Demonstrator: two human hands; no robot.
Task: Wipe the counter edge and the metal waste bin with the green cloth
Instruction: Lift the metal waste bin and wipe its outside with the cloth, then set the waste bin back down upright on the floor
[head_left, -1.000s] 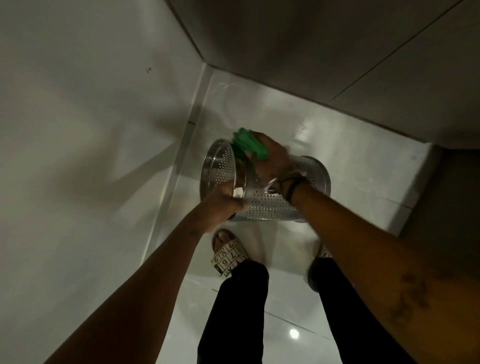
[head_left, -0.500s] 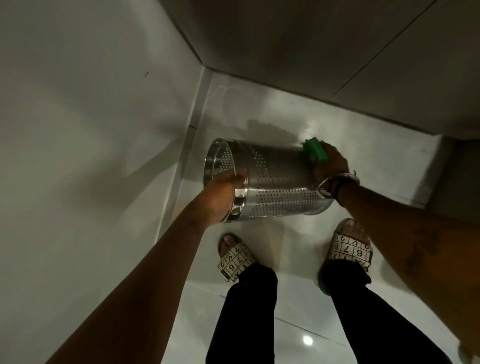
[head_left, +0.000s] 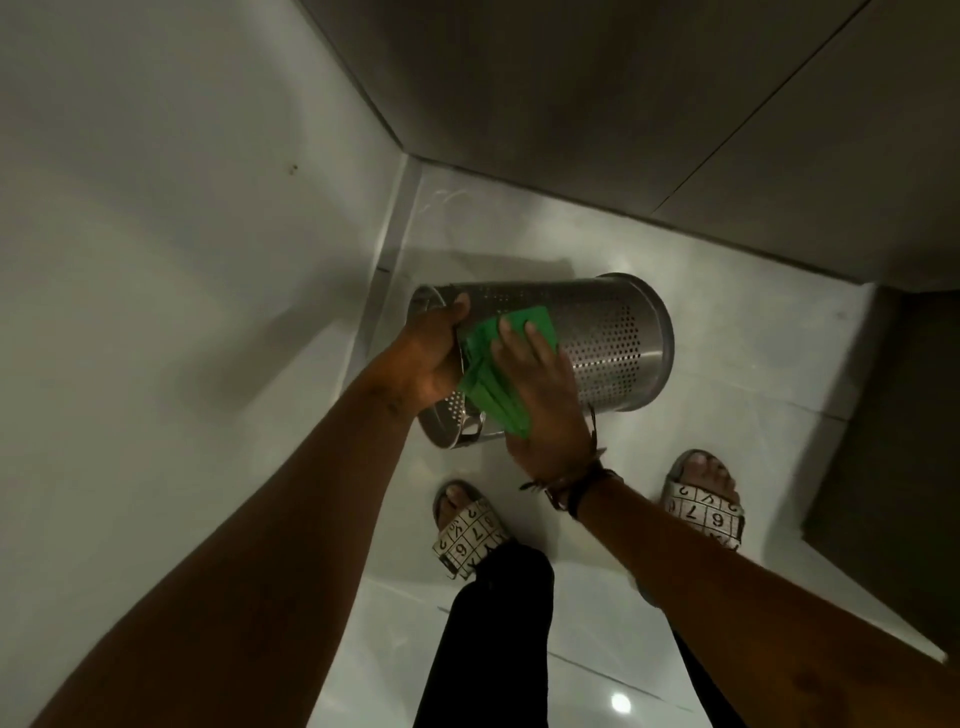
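Lying on its side in mid-air above the floor, the metal waste bin (head_left: 613, 343) is a perforated steel cylinder w/ its open mouth toward the left wall and its closed base pointing right. Left hand (head_left: 426, 358) grips the rim at the mouth end: thumb hooked over the top edge, other fingers curled round the rim, holding the bin up. Green cloth (head_left: 498, 364), folded into layers, sits flat against the bin's near side just right of that rim. Right hand (head_left: 540, 395) presses it there, palm down, fingers spread & extended across the cloth rather than clenched; two fingertips reach the cloth's upper edge. Dark band on the right wrist (head_left: 576, 483), prob. a bracelet or strap, too dim to tell.

Below the bin: pale glossy floor tiles (head_left: 753, 374), person's feet in white number-print sandals (head_left: 467, 535), black trousers (head_left: 493, 639). Plain light wall (head_left: 156, 234) runs along the left, grey panelled surface (head_left: 623, 104) across the far side; they meet in a corner beyond the bin. Darker panel (head_left: 893, 441) at the right edge.
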